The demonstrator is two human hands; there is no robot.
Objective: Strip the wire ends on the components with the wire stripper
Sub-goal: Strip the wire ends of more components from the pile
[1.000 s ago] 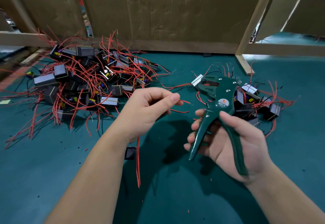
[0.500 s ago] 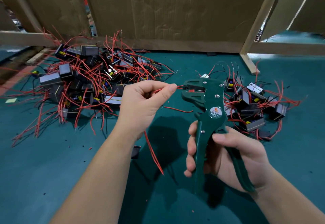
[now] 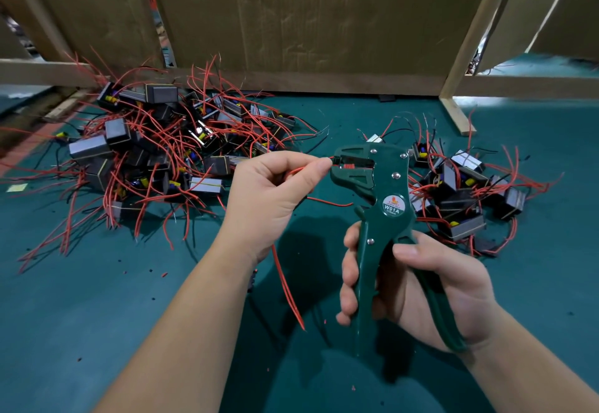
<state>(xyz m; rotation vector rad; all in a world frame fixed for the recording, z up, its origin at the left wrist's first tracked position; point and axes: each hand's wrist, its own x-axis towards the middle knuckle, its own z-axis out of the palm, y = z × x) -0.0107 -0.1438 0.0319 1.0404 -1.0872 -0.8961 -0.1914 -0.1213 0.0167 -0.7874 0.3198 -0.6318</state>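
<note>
1. Gripping the green wire stripper [image 3: 389,198] upright above the table [image 3: 97,315], the right hand [image 3: 431,286] has its fingers [image 3: 348,283] curled round both handles.
2. A red wire [image 3: 301,170] end lies in the stripper's left-pointing head.
3. The left hand [image 3: 269,198] pinches that wire between thumb and forefinger, just beside the head.
4. A large pile of components [image 3: 155,150] lies at far left, a smaller pile [image 3: 460,192] behind the stripper.
5. Cardboard [image 3: 308,23] stands behind.

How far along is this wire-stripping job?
The smaller pile on the right looks finished, judging by some bare tips. Right now the left hand pinches a red wire into the wire stripper gripped by the right hand. The larger pile on the left probably remains.
</note>
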